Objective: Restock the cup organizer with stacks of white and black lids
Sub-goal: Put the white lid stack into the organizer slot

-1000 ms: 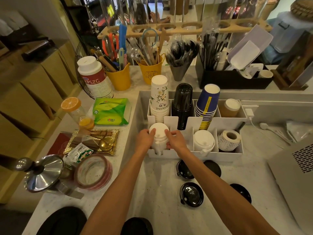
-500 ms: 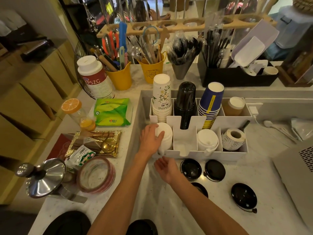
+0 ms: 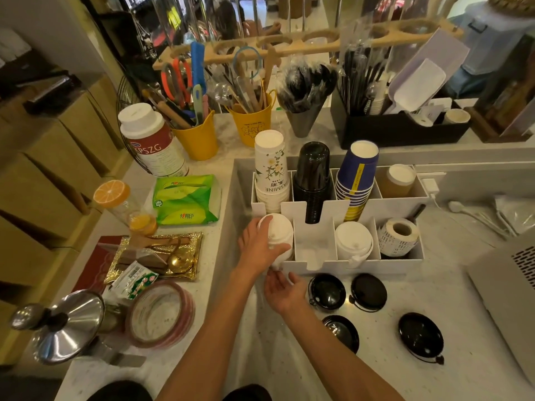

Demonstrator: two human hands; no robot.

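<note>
Left hand (image 3: 262, 244) is curled round the white lid stack (image 3: 279, 233), which sits in the front-left slot of the cup organizer (image 3: 347, 267), my thumb on its near side. Right hand (image 3: 285, 290) hangs palm-up and relaxed, holding nothing, just in front of the organizer's front wall below that same slot.

A second white stack (image 3: 353, 241) fills the third front slot. The slot between the two stacks shows its bare floor. A label roll (image 3: 398, 235) lies in the front-right slot, and the cup stacks (image 3: 314, 180) stand in the organizer's rear row.

Four black lids (image 3: 368, 292) lie loose on the bench (image 3: 469, 328) in front of the organizer: two near its front wall, two farther toward me, all apart from one another. Bare bench runs between them and round my right wrist. A raised ledge hems in the organizer's left end close to my left hand, and a grey machine (image 3: 509, 287) bounds the bench to its right.
</note>
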